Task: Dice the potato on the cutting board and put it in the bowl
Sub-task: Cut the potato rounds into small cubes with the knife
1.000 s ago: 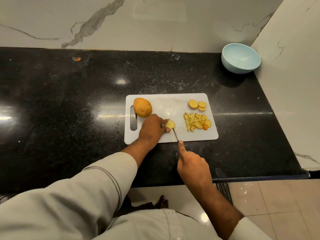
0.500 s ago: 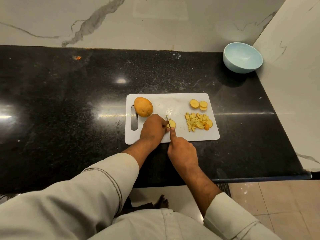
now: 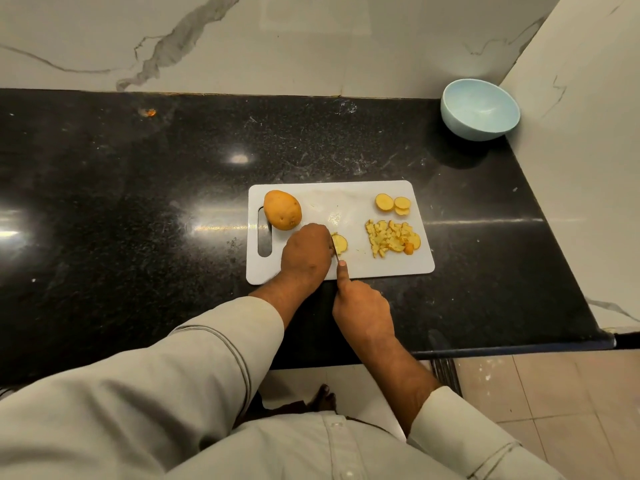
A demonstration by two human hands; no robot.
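Left fingers pin slice | right hand grips knife, seemingly | board near edge

Both arms reach forward from pale sleeves pushed up the forearms. The left hand lies knuckles up, fingers curled down and pressing on a slice, farther out than the right. The right hand is near, just right of it, fist closed around a handle, forefinger stretched straight ahead.

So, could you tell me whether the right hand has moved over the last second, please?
Yes. The right hand moved up toward the cutting board, bringing the knife onto the slice.
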